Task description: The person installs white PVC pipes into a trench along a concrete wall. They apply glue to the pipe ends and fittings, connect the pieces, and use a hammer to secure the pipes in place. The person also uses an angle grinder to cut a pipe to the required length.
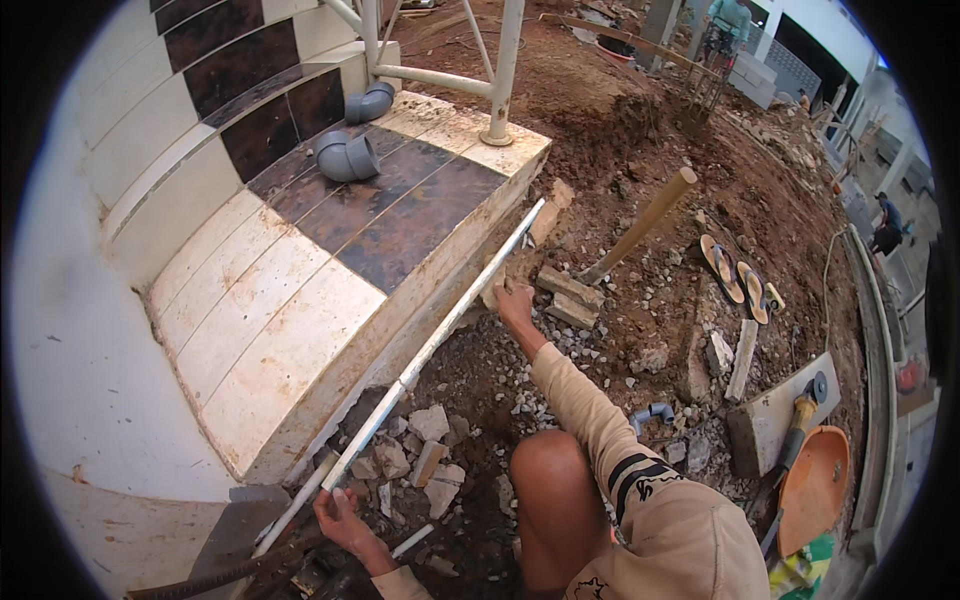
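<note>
A long white pipe (pixel 460 306) lies slantwise along the foot of the tiled step (pixel 378 325). My left hand (pixel 342 516) is closed at its near end, fingertips pinching the pipe beside a second length of white pipe (pixel 296 513). Farther along, my right hand (pixel 516 304) reaches down next to the pipe. Its fingers are closed on a rough piece of stone (pixel 492 291), partly hidden by the hand. Broken rubble (pixel 430 424) lies below the pipe, between my hands. Two brick pieces (pixel 571 295) rest just right of my right hand.
Two grey pipe elbows (pixel 348 157) sit on the step by a metal post (pixel 505 70). A wooden-handled tool (pixel 640 225) stands tilted in the soil. To the right lie sandals (pixel 722 268), a grey pipe fitting (pixel 651 414), an angle grinder (pixel 803 412) and an orange basin (pixel 815 488).
</note>
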Motion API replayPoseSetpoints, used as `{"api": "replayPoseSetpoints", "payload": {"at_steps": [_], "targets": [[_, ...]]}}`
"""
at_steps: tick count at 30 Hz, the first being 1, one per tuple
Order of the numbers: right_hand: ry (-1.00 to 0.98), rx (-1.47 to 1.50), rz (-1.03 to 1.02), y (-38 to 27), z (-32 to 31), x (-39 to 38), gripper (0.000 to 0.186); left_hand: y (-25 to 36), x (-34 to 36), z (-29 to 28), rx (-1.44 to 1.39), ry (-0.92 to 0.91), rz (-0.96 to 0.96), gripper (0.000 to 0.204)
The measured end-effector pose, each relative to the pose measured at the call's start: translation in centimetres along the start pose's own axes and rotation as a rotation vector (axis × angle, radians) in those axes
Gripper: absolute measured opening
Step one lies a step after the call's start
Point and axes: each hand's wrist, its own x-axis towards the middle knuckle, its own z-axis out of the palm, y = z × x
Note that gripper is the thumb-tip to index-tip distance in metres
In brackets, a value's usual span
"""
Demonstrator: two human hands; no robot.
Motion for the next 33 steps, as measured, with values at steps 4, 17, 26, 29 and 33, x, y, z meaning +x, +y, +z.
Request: {"api": "replayPoseSetpoints", "payload": {"at_steps": [4, 17, 26, 29, 33], "targets": [[0.092, -0.108, -0.102, 0.3, -4.9, -0.5, 0.063, 1.3, 0.2, 0.1, 0.150, -0.144, -0.162, 0.053], [-0.062, -0.366, -0.473, -3.0, -29.9, -25.1, 0.069, 3.0, -5.4, -3.4, 0.032, -0.348, 0.006, 0.066], [0.841, -0.876, 0.188, 15.7, -73.1, -31.1, 0.031, 9.7, -17.1, -13.3, 0.846, -0.728, 0.061, 0.055], [0.695, -0.686, 0.346, 17.6, -69.4, -26.3, 0.068, 9.6, -14.9, -24.8, 0.833, -0.673, 0.210, 0.054], [0.565, -0.626, 0.384, 23.0, -80.5, -28.7, 0.055, 19.0, -19.9, -24.6, 0.966, -0.724, 0.291, 0.048]]}}
